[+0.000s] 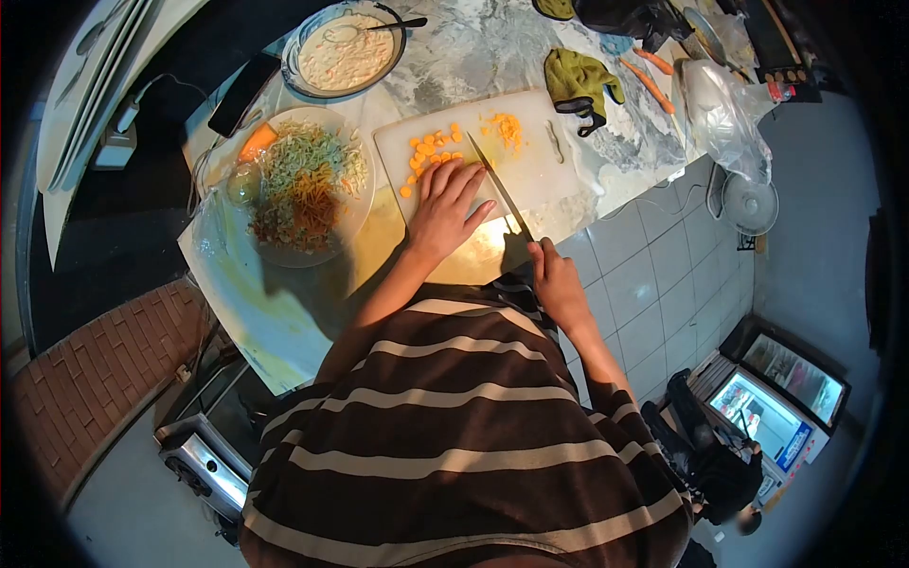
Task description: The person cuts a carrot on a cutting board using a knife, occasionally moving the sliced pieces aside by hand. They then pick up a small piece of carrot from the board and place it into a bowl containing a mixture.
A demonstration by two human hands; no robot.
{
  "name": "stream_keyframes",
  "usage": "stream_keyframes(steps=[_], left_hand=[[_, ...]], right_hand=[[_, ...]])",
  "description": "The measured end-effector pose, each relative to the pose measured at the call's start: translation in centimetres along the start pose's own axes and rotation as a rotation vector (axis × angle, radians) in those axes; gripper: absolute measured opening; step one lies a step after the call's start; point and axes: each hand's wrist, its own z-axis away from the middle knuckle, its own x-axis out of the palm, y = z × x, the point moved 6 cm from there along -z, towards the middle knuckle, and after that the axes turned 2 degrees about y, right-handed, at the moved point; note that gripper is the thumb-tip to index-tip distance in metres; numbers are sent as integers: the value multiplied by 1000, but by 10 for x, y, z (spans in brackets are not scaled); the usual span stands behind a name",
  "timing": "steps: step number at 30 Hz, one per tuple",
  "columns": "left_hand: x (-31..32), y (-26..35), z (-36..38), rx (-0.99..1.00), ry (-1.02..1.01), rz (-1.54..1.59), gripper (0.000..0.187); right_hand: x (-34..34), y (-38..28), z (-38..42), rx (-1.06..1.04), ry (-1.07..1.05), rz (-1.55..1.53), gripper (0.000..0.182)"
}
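On a white cutting board (540,175), my left hand (443,216) lies with fingers stretched out and thumb apart. Its fingertips rest beside round orange carrot slices (425,149), touching the nearest ones; what is under the fingers is hidden. My right hand (559,286) is closed around the handle of a kitchen knife (500,186). The blade slants up and left across the board, close to my left fingertips. Finely cut carrot bits (507,130) lie to the right of the knife tip.
Left of the board stands a large plate (358,194) of shredded vegetables. Behind it are a bowl (346,66) of creamy mixture with a spoon and a dark phone (243,95). A green glove (579,80), whole carrots (649,87) and a plastic bag (724,118) lie to the right. Another person (715,464) sits behind.
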Motion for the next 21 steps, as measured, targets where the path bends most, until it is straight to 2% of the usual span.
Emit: stream_keyframes(steps=[2,14,21], left_hand=[[0,0,-1,0,1,0,51],[2,0,0,9,-1,-4,51],[1,0,-1,13,11,-11,50]], right_hand=[[1,3,0,60,-31,7,33],[-2,4,0,117,-38,-42,38],[-8,-3,3,65,-43,-92,40]])
